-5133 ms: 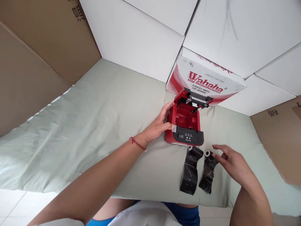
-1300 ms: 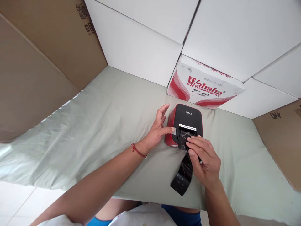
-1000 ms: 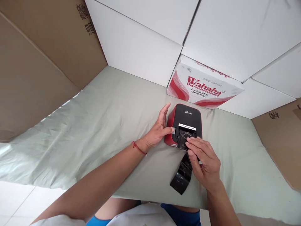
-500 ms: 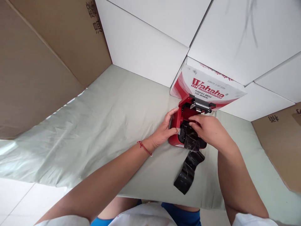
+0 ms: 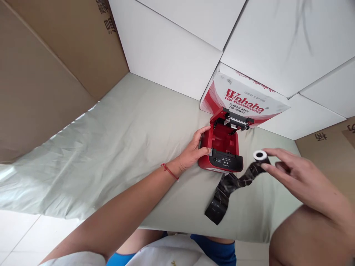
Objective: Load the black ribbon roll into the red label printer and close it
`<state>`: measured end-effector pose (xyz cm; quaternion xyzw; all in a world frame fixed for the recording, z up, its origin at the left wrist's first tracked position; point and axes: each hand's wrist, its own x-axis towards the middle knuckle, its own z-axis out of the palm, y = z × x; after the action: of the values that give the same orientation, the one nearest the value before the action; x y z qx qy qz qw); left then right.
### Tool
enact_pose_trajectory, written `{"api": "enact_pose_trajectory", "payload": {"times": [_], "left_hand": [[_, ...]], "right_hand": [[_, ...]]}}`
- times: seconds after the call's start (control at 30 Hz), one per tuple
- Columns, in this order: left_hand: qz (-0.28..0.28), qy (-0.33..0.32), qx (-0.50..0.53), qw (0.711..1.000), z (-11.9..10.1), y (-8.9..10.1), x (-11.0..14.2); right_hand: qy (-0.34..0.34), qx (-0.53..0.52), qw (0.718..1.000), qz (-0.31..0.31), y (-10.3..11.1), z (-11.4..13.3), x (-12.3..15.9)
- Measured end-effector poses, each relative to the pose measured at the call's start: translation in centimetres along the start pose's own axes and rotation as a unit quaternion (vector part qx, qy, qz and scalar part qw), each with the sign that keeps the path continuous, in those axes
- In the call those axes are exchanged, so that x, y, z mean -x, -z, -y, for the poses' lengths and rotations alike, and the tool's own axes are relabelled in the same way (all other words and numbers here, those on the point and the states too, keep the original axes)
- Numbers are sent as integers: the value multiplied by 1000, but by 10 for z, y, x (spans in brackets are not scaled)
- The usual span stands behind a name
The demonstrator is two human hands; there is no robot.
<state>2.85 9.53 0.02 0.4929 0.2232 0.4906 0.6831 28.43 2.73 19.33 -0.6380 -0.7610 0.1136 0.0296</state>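
Note:
A small red and black label printer (image 5: 203, 161) stands on the cloth with its lid raised and its red inner bay bare. My left hand (image 5: 194, 153) grips the printer's left side, thumb on the front corner and fingers along the side wall. Off to the printer's right, my right hand (image 5: 288, 168) pinches a paper roll (image 5: 261, 156) between thumb and fingers. The roll has a white core end and a black outer face. Its loose black strip (image 5: 229, 184) trails down and left, in front of the printer, onto the cloth.
Behind the printer stands a white and red Wahaha carton (image 5: 246, 96) against white panels (image 5: 172, 48). Brown cardboard (image 5: 55, 48) rises on the left, with more cardboard (image 5: 327, 151) at right. Pale green cloth (image 5: 124, 136) covers the work surface.
My right hand has lifted the paper roll out of the printer's bay and carried it to the right, its strip following. My left hand keeps its hold on the printer.

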Motion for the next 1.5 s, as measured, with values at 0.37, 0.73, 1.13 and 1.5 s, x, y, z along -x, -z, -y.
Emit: {"api": "enact_pose_trajectory", "payload": {"times": [0.37,0.73,1.13,1.5], "left_hand": [[-5,4,-7,1000,5,4,-3],[-2,6,-3,1000,2,3,-2],[-3,9,7,1000,-1,1,-1],[-14,17,-12,1000,-1,0,-2]], "right_hand": [[-64,-20,995,68,-80,-76,55],[115,-115,965,205,-77,-4,34],[115,12,990,79,-19,26,-67],[104,150,948,260,-31,55,-121]]}}
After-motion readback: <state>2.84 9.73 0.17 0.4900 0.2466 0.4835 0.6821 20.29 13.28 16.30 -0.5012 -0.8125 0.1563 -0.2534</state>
